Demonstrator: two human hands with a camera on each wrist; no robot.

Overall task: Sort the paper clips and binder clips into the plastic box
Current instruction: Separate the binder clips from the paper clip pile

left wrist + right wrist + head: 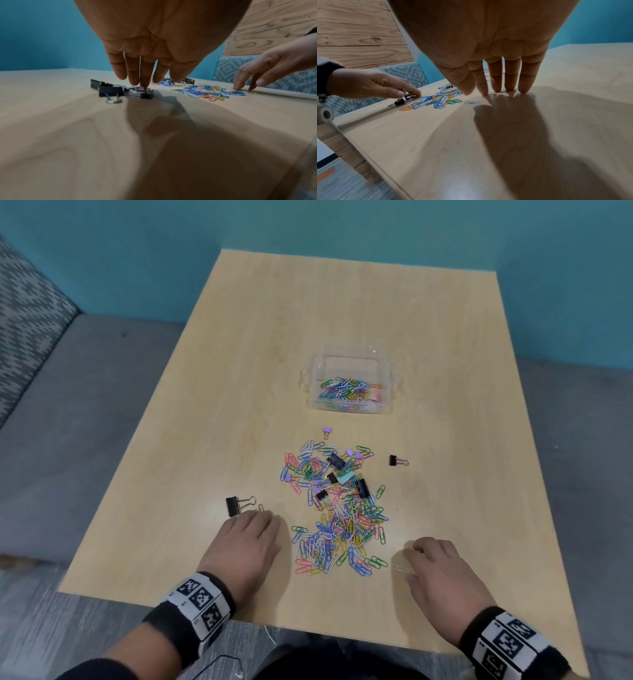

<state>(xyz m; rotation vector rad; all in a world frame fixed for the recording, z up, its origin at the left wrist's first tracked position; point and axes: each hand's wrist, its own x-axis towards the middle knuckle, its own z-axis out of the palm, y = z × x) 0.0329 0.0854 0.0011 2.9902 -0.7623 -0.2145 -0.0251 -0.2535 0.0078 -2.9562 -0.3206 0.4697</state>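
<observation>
A clear plastic box (385, 402) with several coloured paper clips in it stands past the middle of the table. A heap of coloured paper clips and binder clips (337, 508) lies between my hands. My left hand (253, 537) reaches down with straight fingers (145, 81); one fingertip touches a small purple binder clip (141, 88) beside a black binder clip (234, 505) (111, 91). My right hand (442, 570) has straight fingertips (509, 88) standing on the bare table. It holds nothing, and a white paper clip (400, 568) (471, 101) lies just left of it.
A lone black binder clip (394, 460) and a purple one (327, 431) lie apart from the heap. The wooden table (342, 302) ends at a teal wall; its near edge is at my wrists. A grey patterned bench (27, 313) stands to the left.
</observation>
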